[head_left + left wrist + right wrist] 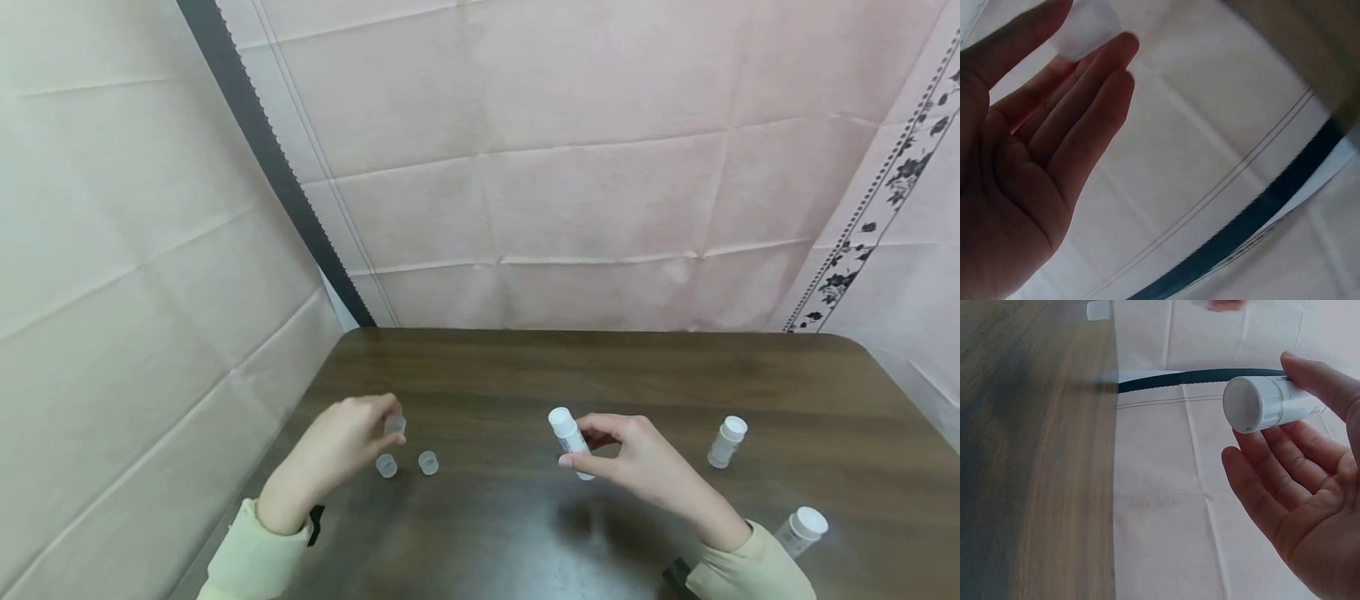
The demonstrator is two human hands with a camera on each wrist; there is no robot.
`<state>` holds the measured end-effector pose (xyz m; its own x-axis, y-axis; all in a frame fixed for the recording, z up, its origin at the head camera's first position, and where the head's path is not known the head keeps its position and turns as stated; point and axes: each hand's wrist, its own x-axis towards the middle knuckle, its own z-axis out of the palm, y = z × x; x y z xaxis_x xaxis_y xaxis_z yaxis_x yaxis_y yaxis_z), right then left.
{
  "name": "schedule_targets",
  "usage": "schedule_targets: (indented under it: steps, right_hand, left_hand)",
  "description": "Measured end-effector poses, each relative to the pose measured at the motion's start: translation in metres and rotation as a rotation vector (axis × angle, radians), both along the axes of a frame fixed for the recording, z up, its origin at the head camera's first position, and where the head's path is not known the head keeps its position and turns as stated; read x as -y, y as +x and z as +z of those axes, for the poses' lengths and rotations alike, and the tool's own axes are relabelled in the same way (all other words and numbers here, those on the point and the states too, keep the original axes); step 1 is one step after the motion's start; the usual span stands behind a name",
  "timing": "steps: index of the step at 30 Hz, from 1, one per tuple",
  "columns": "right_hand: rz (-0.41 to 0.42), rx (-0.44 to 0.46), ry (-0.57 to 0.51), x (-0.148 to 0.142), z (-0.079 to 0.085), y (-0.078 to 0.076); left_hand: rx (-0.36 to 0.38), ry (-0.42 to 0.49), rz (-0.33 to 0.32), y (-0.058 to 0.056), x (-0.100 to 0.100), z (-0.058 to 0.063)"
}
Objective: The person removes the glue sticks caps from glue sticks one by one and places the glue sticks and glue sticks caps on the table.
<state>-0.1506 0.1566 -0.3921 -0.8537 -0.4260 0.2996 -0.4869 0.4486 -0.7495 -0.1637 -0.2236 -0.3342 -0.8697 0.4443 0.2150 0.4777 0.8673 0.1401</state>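
Observation:
Thumb and fingers of my left hand pinch a small translucent plastic cup, which is lifted above the left part of the table. Just below that hand stand two similar cups, one near the fingers and another to its right. My right hand grips a small white bottle with a white cap and a printed label. In the head view the bottle tilts, cap toward the upper left, above the middle of the table.
Right of my right hand stands a white-capped bottle. A second bottle is nearer, partly behind the right sleeve. Pale creased cloth hangs behind the brown wooden table and along its left side.

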Motion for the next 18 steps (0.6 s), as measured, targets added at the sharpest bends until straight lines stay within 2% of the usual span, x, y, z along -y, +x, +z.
schedule_targets:
  steps: [3, 8, 15, 18]
  right_hand:
    - [-0.002, 0.002, 0.0, -0.001, 0.0, -0.001]
    - [-0.005, 0.003, 0.002, -0.002, 0.0, -0.001]
    - [-0.014, 0.002, 0.007, -0.003, -0.001, -0.001]
    - [-0.02, 0.001, 0.01, -0.004, 0.0, -0.001]
  left_hand:
    - [0.094, 0.005, 0.005, 0.003, 0.004, -0.02]
    - [0.179, 0.025, -0.025, 0.006, 0.008, -0.045]
    - [0.296, 0.047, -0.071, 0.009, 0.011, -0.065]
    - [0.315, 0.055, -0.088, 0.01, 0.012, -0.071]
